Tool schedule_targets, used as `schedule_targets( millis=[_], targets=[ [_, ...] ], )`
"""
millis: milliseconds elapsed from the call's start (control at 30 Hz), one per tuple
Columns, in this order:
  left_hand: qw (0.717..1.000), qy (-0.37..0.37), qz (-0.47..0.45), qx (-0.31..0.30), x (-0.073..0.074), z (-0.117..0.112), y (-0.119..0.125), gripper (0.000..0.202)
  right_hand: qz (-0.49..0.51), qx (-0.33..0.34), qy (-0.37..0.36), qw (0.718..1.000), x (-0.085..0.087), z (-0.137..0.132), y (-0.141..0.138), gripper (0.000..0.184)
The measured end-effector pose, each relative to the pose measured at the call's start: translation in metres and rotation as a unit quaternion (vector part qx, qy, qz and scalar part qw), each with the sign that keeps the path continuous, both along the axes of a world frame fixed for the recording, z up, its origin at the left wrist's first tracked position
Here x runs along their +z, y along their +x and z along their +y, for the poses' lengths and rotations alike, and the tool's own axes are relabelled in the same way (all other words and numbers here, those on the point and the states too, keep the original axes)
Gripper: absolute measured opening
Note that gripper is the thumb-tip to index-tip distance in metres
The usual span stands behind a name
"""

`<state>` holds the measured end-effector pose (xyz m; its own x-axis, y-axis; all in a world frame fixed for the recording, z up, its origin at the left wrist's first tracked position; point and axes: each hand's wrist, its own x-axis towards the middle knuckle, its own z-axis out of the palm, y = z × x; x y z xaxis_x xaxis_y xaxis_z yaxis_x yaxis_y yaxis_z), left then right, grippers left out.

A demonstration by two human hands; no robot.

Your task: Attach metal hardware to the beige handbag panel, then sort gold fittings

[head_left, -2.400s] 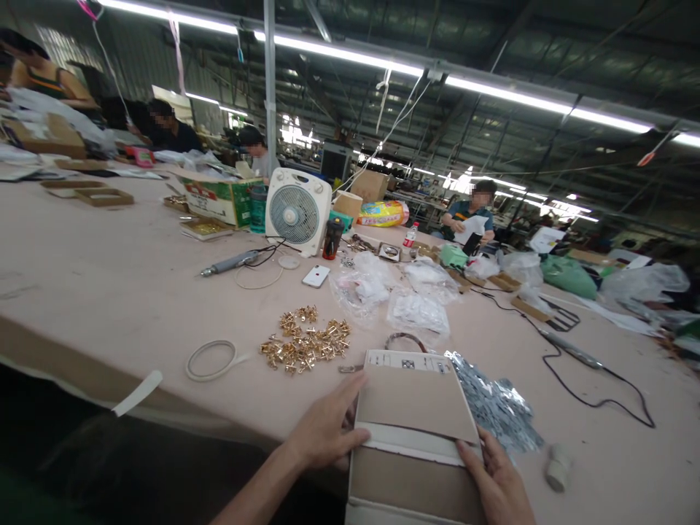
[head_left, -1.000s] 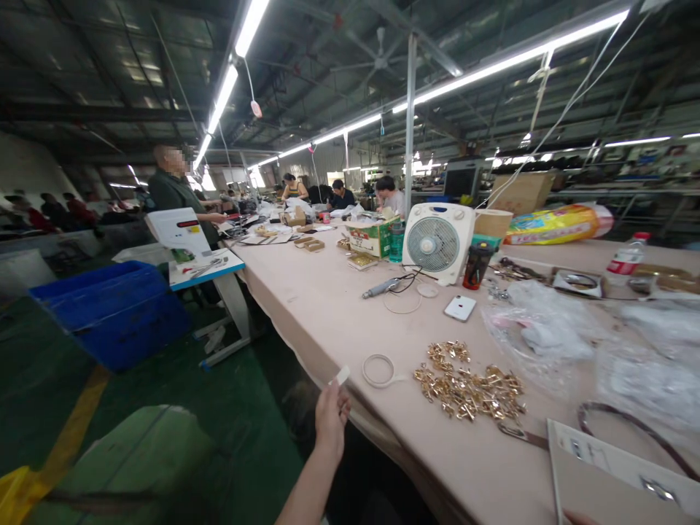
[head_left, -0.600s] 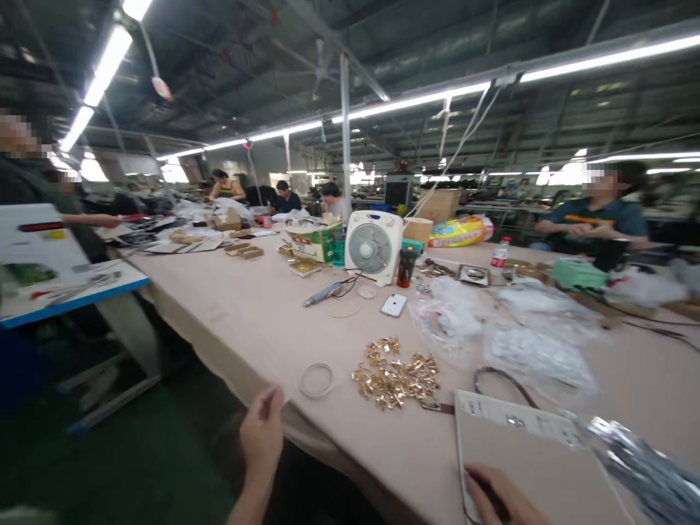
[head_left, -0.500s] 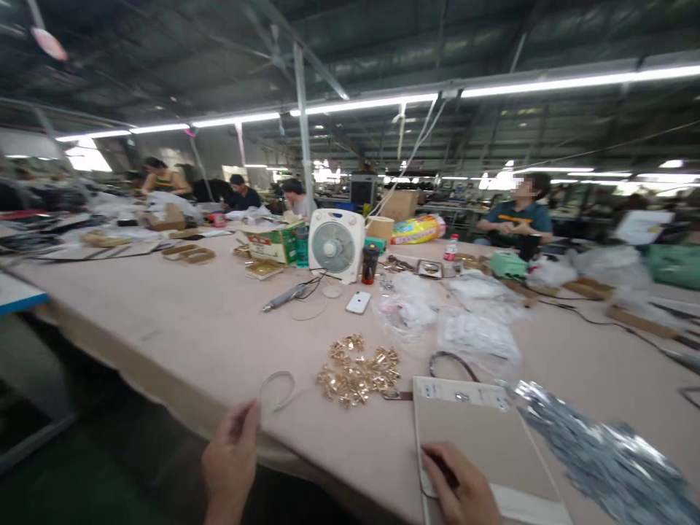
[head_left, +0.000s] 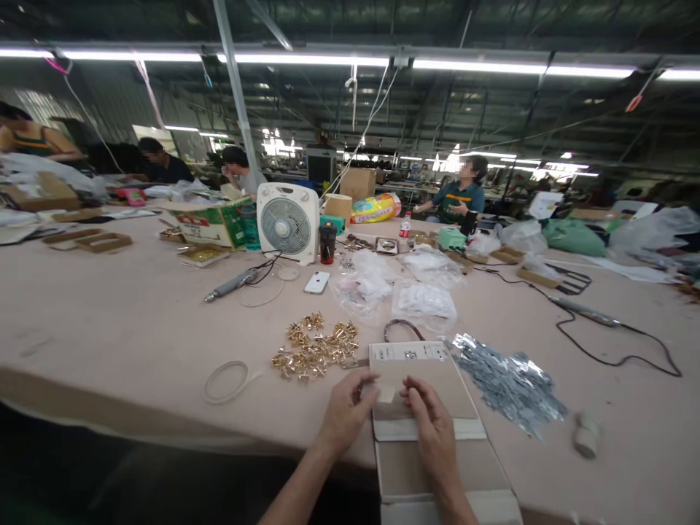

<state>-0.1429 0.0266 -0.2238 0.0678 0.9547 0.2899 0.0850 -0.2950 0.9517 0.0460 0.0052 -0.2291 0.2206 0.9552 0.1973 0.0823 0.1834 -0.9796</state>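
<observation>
One pale strip (head_left: 387,394) is pinched by the left hand (head_left: 345,410) above a board (head_left: 402,464); the right hand (head_left: 434,429) is just beside it, its grip's state I cannot tell.

Both bare hands face each other with a narrow gap between them. The left hand (head_left: 345,412) sits near six o'clock in the view, its curled fingers (head_left: 362,378) and thumb pointing towards two. The right hand (head_left: 432,423) sits near five, thumb and bent fingers aimed towards eleven. The left forearm (head_left: 298,481) slants up towards one; the right wrist (head_left: 451,485) leans towards eleven.
</observation>
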Motion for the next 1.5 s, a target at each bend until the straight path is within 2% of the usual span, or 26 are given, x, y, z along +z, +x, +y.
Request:
schedule_targets(
  millis=[133,300,467,567,700,867,1133,1333,1433,1500],
  targets=[
    [0.999,0.000,0.049,-0.011,0.000,0.001,0.004,0.029,-0.014,0.027,0.018,0.999,-0.004,-0.001,-0.002,0.042],
    [0.998,0.003,0.069,-0.005,0.005,-0.003,0.001,0.029,-0.125,0.059,0.065,0.988,-0.005,0.001,-0.008,0.034],
    [0.996,0.018,0.090,-0.001,0.002,-0.003,0.001,0.029,-0.205,0.075,0.092,0.971,-0.002,0.000,-0.011,0.022],
    [0.995,0.024,0.096,-0.001,-0.001,-0.002,0.002,0.029,-0.212,0.081,0.095,0.969,-0.001,-0.001,-0.011,0.021],
    [0.996,0.016,0.093,0.000,-0.002,-0.001,0.003,0.040,-0.204,0.083,0.088,0.971,-0.001,-0.001,-0.009,0.021],
    [0.994,-0.001,0.100,-0.035,-0.001,0.001,0.001,0.018,-0.188,0.081,0.079,0.976,-0.002,-0.001,-0.008,0.021],
    [0.993,-0.042,0.101,-0.040,-0.001,0.004,0.001,0.027,-0.179,0.082,0.068,0.978,-0.004,0.000,-0.009,0.023],
    [0.994,-0.036,0.089,-0.057,0.002,0.003,0.000,0.020,-0.158,0.069,0.045,0.984,-0.010,0.000,-0.009,0.030],
    [0.994,-0.017,0.092,-0.055,0.003,0.002,-0.001,0.018,-0.179,0.092,0.061,0.978,-0.007,0.001,-0.010,0.023],
    [0.994,-0.016,0.094,-0.055,0.004,0.001,-0.001,0.018,-0.190,0.084,0.091,0.974,-0.005,0.001,-0.011,0.022]
  ],
)
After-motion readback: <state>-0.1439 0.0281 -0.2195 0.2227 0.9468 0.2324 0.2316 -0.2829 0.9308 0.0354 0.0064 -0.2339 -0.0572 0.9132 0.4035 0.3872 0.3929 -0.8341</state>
